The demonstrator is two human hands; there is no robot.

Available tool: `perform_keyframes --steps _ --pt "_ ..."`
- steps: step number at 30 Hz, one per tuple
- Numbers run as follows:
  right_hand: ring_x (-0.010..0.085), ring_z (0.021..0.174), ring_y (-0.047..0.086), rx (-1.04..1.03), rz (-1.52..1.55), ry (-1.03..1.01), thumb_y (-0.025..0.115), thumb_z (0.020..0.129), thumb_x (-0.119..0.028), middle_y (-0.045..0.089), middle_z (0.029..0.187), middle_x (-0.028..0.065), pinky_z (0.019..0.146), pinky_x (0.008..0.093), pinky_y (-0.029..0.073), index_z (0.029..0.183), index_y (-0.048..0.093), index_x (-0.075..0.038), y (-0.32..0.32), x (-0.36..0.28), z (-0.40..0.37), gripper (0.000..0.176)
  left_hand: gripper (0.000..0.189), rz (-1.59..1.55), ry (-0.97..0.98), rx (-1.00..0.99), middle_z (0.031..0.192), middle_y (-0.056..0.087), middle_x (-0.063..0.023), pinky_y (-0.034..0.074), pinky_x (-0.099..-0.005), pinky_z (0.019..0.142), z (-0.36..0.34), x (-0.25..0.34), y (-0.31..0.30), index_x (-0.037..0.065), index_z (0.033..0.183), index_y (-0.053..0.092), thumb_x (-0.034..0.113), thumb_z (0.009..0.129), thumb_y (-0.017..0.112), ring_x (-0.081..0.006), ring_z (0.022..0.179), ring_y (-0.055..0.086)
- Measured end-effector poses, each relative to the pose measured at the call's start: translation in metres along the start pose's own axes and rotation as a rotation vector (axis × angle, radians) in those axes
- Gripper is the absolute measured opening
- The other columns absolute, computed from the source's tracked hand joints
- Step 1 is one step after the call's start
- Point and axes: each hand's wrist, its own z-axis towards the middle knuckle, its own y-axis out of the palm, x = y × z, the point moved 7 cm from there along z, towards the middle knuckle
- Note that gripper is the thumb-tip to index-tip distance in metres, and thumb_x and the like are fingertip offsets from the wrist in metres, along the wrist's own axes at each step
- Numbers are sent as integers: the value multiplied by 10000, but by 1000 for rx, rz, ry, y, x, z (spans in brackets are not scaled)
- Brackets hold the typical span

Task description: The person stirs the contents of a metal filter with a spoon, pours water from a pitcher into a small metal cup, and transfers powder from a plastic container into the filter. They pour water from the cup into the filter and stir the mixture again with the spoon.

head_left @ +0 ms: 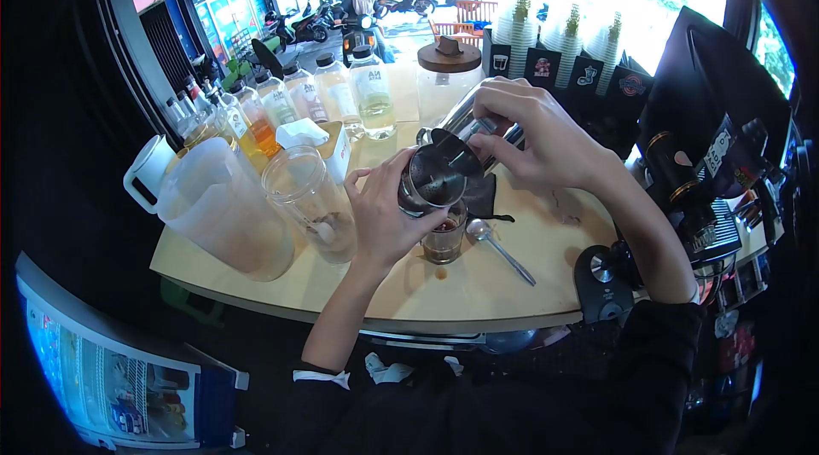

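Note:
Wrapped round a dark-mouthed, shiny cup-like vessel (435,178) is my left hand (380,212), its thumb and fingers on either side. The vessel is held over a short glass (444,242) with brown liquid in it. A dark rounded piece (458,150) sits at the vessel's right rim. My right hand (533,131) is closed just above and to the right, with a small shiny piece at its fingertips that I cannot make out. Silver surfaces show behind those fingers. Beside the glass lies a metal spoon (502,252) on the wooden counter (409,297).
A clear lidded jar (311,203) and a large frosted pitcher (223,208) stand left. Several bottles (373,97) line the back, beside a wooden-lidded jar (450,84). Stacked cups (563,33) and a coffee machine (699,148) are at right. A person on a motorbike (358,20) is outside.

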Motion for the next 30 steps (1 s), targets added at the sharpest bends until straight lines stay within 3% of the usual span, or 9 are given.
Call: perform_keyframes --steps 2,12,15,17,20,24,26,30 --pt "316 677 547 15 -42 -73 622 788 -82 514 748 160 640 378 476 837 457 38 1 -6 0 209 794 -1 -17 -21 1139 617 -65 266 -407 961 1 1 0 88 1216 512 379 542 816 -201 1001 586" --pt "321 673 548 -45 -11 21 617 787 -70 504 745 156 677 386 466 838 458 29 -1 -5 0 194 785 11 -38 -46 1019 656 -56 290 -409 939 0 6 -5 86 1198 530 419 547 817 -204 934 616" --pt "309 723 551 -63 -65 -29 614 787 -76 504 757 144 761 394 452 841 472 16 5 -7 -2 178 779 -14 -53 -46 997 659 -57 291 -402 934 -1 5 -4 89 1192 535 425 548 816 -202 925 619" --pt "297 799 548 -39 -165 -164 615 784 -82 512 784 132 837 416 408 845 491 -3 9 -16 -4 159 779 -16 -65 -62 991 660 -59 295 -400 932 -1 5 -3 89 1192 535 428 548 814 -200 922 619" --pt "291 875 536 -55 -166 -153 619 783 -87 520 818 120 871 427 376 852 504 -14 12 -19 -7 152 778 -19 -70 -67 982 661 -62 303 -398 925 -2 5 0 92 1190 536 433 548 812 -198 919 620" --pt "301 797 553 -35 -170 -128 621 780 -88 525 780 121 849 423 399 855 499 -5 9 -17 -8 166 766 -34 -78 -67 978 664 -54 314 -396 916 -2 5 0 104 1181 540 436 546 812 -195 919 618" --pt "229 727 510 -32 -58 78 640 791 -96 484 738 99 768 352 426 823 490 -7 3 -7 -8 177 760 -57 -86 -68 974 667 -50 315 -392 915 -2 4 0 108 1178 543 438 548 811 -194 918 618" --pt "125 629 466 100 121 226 629 821 -75 460 698 55 637 271 433 829 470 -6 1 9 -17 173 747 -88 -126 -96 970 673 -40 315 -387 917 -1 5 1 115 1176 546 429 555 816 -188 928 613"
